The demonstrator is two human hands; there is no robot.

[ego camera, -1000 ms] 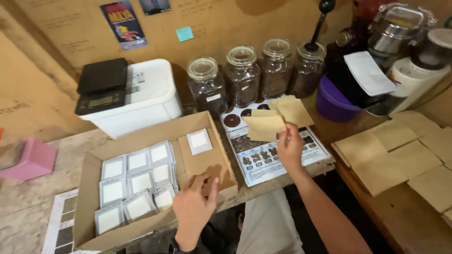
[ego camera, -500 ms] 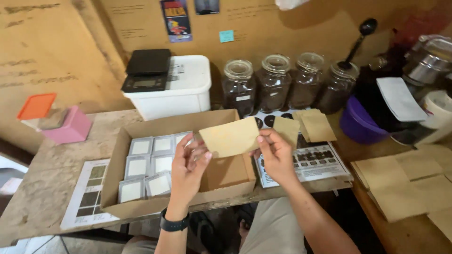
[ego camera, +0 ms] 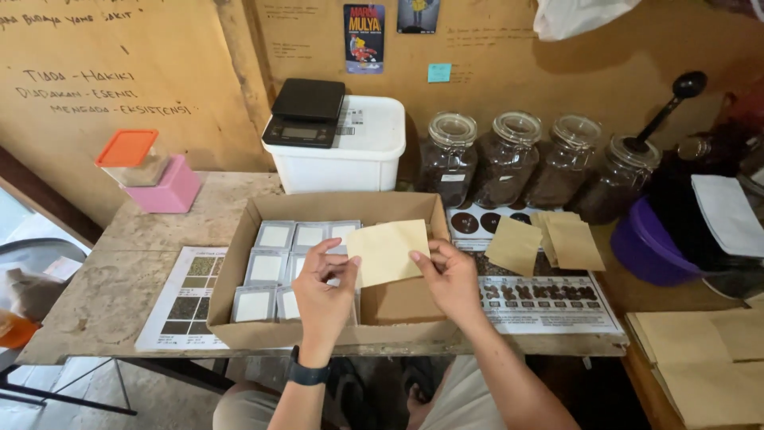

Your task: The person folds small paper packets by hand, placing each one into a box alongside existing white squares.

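Observation:
Both my hands hold one tan paper pouch [ego camera: 388, 251] flat above an open cardboard box [ego camera: 239, 271]. My left hand [ego camera: 322, 291], with a dark band on the wrist, pinches the pouch's left edge. My right hand [ego camera: 452, 279] pinches its right edge. Inside the box, on its left half, lie several small silver packets with white labels [ego camera: 274, 267]. Two or three more tan pouches [ego camera: 549, 239] lie on a printed chart [ego camera: 549, 306] to the right of the box.
Several glass jars of dark beans [ego camera: 517, 159] stand at the back. A black scale [ego camera: 304, 111] sits on a white tub [ego camera: 350, 155]. A pink box with an orange-lidded container [ego camera: 151, 171] stands left, a purple bowl [ego camera: 649, 251] right, more tan pouches [ego camera: 700, 358] lower right.
One second ago my right hand was at the loose pouches and my left hand at the box. Now both hands hold one pouch over the box, and the view has shifted left.

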